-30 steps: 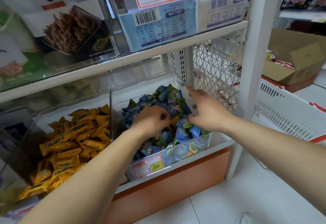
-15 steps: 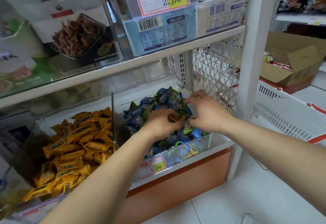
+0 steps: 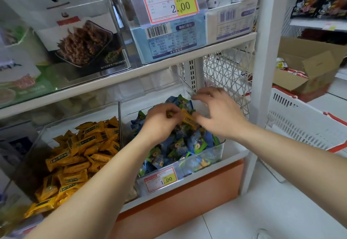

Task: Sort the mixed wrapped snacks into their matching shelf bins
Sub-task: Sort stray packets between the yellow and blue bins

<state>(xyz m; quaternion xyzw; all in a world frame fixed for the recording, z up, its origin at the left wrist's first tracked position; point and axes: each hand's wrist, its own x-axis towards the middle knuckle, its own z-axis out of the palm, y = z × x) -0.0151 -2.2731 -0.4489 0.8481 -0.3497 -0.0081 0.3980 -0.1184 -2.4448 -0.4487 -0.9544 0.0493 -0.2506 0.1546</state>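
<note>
Clear plastic bin of yellow-orange wrapped bars [image 3: 80, 114] lies left of and below the left hand [image 3: 161, 124], which is the nearer hand. Its curled fingers pinch the left end of a stray yellow-orange wrapped bar [image 3: 189, 120] above the clear bin of blue-green wrapped sweets [image 3: 150, 99]. The bar's long axis slants down-right toward the right hand [image 3: 219, 114], whose fingers are loosely spread, contact unclear; half a second ago the bar sat lower, barely showing.

Over the clear right bin [image 3: 218, 145], full of blue and green snacks [image 3: 178, 148], the left hand [image 3: 161, 121] pinches one end of a yellow snack [image 3: 188, 119]. The right hand [image 3: 222, 115], fingers spread, is just beside its other end. The left bin [image 3: 56, 124] holds yellow snacks [image 3: 84, 144].
</note>
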